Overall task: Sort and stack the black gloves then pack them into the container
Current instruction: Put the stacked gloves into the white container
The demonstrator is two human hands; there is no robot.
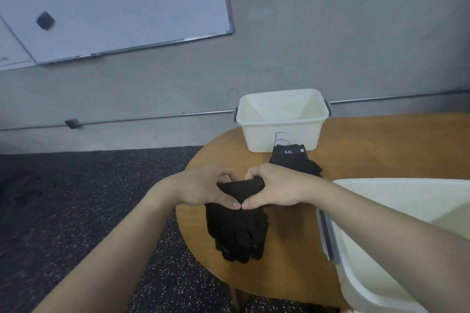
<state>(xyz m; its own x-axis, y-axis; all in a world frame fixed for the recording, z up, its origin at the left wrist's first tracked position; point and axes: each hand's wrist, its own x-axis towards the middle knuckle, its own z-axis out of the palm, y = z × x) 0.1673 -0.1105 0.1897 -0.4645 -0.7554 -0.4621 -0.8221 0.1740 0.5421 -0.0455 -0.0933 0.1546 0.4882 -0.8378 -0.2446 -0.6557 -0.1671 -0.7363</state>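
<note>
Both hands, left and right, grip a stack of black fabric gloves near an empty white plastic tub, its rim cropping a second tub.

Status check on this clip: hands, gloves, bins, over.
Left hand and right hand both grip the cuff end of the near glove stack. Second glove pile lies against bin B, which looks empty. Nothing blocking.
</note>
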